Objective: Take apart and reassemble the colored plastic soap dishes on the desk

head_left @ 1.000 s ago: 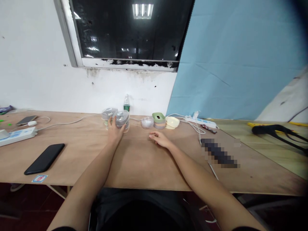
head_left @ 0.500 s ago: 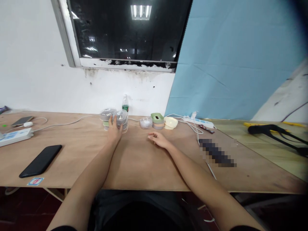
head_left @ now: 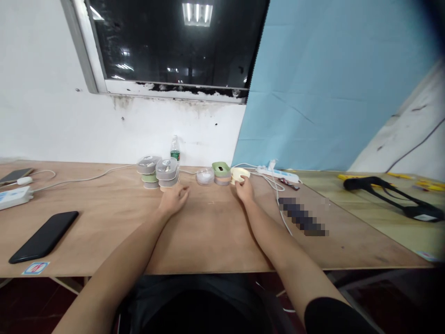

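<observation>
My right hand (head_left: 245,189) is at the near side of a cream bowl-like container (head_left: 239,174), its thumb and fingers closed on the rim. Left of that container stand a green container (head_left: 221,168) stacked on brown and grey ones, and a clear round lid-like piece (head_left: 205,176). My left hand (head_left: 174,198) rests over the table with loosely bent fingers, holding nothing. Just behind it are two stacks of small lidded containers, a front stack (head_left: 167,170) with grey and clear tops and another stack (head_left: 149,168) with a green layer.
A plastic bottle (head_left: 175,150) stands by the wall. Power strips (head_left: 280,175) with white cables lie at right and left. A black phone (head_left: 44,236) is on the left of the wooden table (head_left: 205,241). A blurred dark object (head_left: 302,216) and a black frame (head_left: 392,197) lie to the right.
My left hand has left the container stacks and drawn back toward me, to their right. My right hand has moved forward and right onto the cream container. The view has shifted slightly right.
</observation>
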A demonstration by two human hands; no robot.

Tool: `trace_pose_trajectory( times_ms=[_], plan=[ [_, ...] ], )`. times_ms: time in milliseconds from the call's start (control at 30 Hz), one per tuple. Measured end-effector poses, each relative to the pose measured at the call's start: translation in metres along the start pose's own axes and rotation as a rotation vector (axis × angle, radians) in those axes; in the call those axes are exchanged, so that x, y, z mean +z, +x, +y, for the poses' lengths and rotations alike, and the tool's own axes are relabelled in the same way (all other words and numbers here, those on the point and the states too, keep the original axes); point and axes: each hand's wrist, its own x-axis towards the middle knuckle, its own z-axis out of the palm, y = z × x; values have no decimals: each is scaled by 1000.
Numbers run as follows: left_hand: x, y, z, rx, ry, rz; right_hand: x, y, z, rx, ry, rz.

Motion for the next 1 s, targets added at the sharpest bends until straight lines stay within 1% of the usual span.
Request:
trace_pose_trajectory(
  times_ms=[100, 167, 200, 267, 333, 500, 600, 667, 733, 833, 900, 1000],
  plan=[
    [10, -3, 11, 111, 7, -232, -1, 12, 10, 11, -35, -6],
    [15, -4, 15, 138, 21, -331, 1, 16, 12, 13, -74, -44],
    [16, -5, 16, 135, 30, -360, 2, 16, 13, 18, -95, -63],
    [16, -5, 16, 111, 40, -381, 3, 16, 15, 34, -118, -70],
    [13, -5, 13, 84, 38, -378, 2, 15, 17, 58, -87, -25],
    [7, -4, 6, 33, 9, -379, -7, 6, 12, 88, 166, 142],
    [5, -3, 6, 24, -14, -366, -11, 1, 1, 48, 304, 219],
    [5, -3, 6, 4, -34, -360, -11, -2, -8, -5, 371, 225],
    [5, -2, 6, -17, -65, -355, -9, -5, -17, -71, 411, 181],
    [4, -3, 6, -26, -120, -321, -3, -16, -31, -211, 422, 43],
    [4, -4, 5, -49, -151, -287, 3, -28, -42, -338, 391, -97],
    [3, -4, 6, -78, -209, -207, 13, -51, -60, -526, 268, -368]
  ],
)
